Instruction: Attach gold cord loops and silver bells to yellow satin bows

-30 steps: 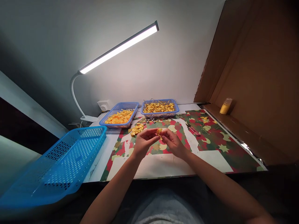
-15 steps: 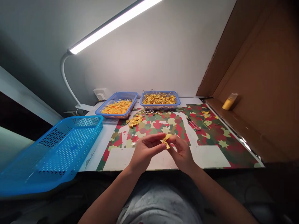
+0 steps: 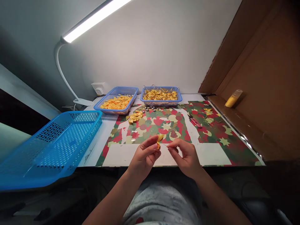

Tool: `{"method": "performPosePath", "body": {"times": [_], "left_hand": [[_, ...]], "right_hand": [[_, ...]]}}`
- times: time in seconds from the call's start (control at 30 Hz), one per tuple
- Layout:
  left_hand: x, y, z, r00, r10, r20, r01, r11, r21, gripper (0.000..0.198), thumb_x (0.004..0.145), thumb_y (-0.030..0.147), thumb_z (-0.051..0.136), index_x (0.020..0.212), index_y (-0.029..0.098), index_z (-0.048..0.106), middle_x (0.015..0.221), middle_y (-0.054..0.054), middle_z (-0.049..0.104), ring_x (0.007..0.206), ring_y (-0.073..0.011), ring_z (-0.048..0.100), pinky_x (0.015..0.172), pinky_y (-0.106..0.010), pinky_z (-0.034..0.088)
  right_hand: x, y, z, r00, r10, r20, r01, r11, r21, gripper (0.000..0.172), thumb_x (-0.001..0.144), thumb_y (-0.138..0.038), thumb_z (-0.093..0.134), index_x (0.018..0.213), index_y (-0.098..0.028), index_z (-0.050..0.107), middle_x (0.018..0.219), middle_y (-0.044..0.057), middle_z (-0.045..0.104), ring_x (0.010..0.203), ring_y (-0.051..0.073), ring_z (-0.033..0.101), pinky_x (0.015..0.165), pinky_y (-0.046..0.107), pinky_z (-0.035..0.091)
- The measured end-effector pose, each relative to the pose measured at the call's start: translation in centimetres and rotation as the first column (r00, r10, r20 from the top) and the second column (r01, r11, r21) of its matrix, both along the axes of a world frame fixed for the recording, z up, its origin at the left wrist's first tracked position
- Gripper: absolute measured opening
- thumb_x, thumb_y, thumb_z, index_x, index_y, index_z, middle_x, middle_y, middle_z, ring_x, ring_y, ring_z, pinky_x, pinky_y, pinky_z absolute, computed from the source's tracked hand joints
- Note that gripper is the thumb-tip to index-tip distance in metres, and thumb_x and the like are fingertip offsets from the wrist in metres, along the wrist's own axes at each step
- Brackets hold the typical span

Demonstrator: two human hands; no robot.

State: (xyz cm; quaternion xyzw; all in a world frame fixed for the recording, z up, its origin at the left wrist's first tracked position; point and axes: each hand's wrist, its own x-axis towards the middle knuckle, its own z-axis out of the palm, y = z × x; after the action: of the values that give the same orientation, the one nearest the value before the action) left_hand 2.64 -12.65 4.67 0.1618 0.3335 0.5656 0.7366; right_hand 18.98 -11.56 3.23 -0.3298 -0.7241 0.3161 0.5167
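Note:
My left hand [image 3: 146,153] is closed in a pinch on a small gold ribbon bow [image 3: 159,142], held over the near edge of the table. Just to the right, my right hand [image 3: 186,155] has its thumb and forefinger pressed together. Between those fingertips a thin, needle-like strand [image 3: 165,145] points toward the bow; whether it is a needle, wire or thread I cannot tell. Beyond my hands, a small pile of gold bows [image 3: 136,117] lies on the camouflage-patterned table cover [image 3: 150,126].
Blue baskets hold loose gold ribbon pieces [image 3: 117,102] and finished-looking gold bows with ties [image 3: 161,94]. A larger blue basket [image 3: 70,140] stands left. A red-handled cutter [image 3: 195,121] and yellow scraps [image 3: 208,111] lie right. A lamp [image 3: 67,78] arches over the back left.
My hands have drawn apart. The bow has shifted left and turned in my left hand, while my right hand has let go of it and pinches the thin strand.

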Motion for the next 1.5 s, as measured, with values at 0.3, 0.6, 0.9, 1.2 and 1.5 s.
{"method": "performPosePath", "body": {"times": [0.3,0.6,0.9,1.2,1.5], "left_hand": [[0.2,-2.0,-0.2,0.961,-0.215,0.171,0.213,0.977,0.029,0.030,0.056,0.021,0.089,0.084,0.020,0.079,0.084,-0.001,0.077,0.068,-0.0063,0.065,0.060,-0.013,0.049],[0.4,-2.4,-0.3,0.959,-0.229,0.169,0.225,0.973,0.045,0.034,0.054,0.016,0.089,0.085,0.024,0.078,0.088,0.000,0.076,0.075,-0.0091,0.067,0.068,-0.016,0.051],[0.7,-2.4,-0.2,0.966,-0.228,0.121,0.220,0.972,0.077,0.033,0.055,0.019,0.089,0.086,0.026,0.078,0.089,0.001,0.075,0.077,-0.0099,0.067,0.069,-0.017,0.051],[0.7,-2.4,-0.4,0.962,-0.236,0.135,0.231,0.972,0.053,0.035,0.054,0.017,0.090,0.086,0.026,0.078,0.090,0.001,0.076,0.080,-0.0104,0.068,0.073,-0.017,0.052],[0.9,-2.5,-0.3,0.958,-0.259,0.124,0.254,0.966,0.055,0.035,0.054,0.015,0.090,0.086,0.025,0.079,0.091,0.000,0.077,0.083,-0.0122,0.069,0.073,-0.018,0.053]], "right_hand": [[-0.4,-1.9,0.4,0.995,0.045,-0.093,-0.044,0.999,0.008,0.009,0.089,-0.016,0.053,0.082,-0.022,0.057,0.064,0.000,0.055,0.055,0.012,0.047,0.048,0.026,0.037],[-0.4,-2.5,0.4,0.992,0.067,-0.103,-0.063,0.997,0.047,0.012,0.088,-0.012,0.053,0.083,-0.023,0.053,0.067,0.001,0.057,0.060,0.015,0.054,0.052,0.028,0.043],[-0.6,-2.5,0.4,0.992,0.057,-0.114,-0.050,0.997,0.062,0.012,0.089,-0.014,0.050,0.081,-0.023,0.052,0.065,0.001,0.055,0.056,0.014,0.050,0.049,0.028,0.042],[-0.5,-2.6,0.0,0.987,0.092,-0.133,-0.084,0.994,0.066,0.014,0.088,-0.010,0.050,0.083,-0.023,0.051,0.068,0.001,0.054,0.059,0.014,0.050,0.051,0.028,0.041],[-0.8,-2.7,-0.3,0.986,0.128,-0.106,-0.126,0.992,0.022,0.010,0.091,-0.014,0.050,0.086,-0.023,0.052,0.072,0.001,0.055,0.061,0.013,0.050,0.053,0.027,0.041]]}}
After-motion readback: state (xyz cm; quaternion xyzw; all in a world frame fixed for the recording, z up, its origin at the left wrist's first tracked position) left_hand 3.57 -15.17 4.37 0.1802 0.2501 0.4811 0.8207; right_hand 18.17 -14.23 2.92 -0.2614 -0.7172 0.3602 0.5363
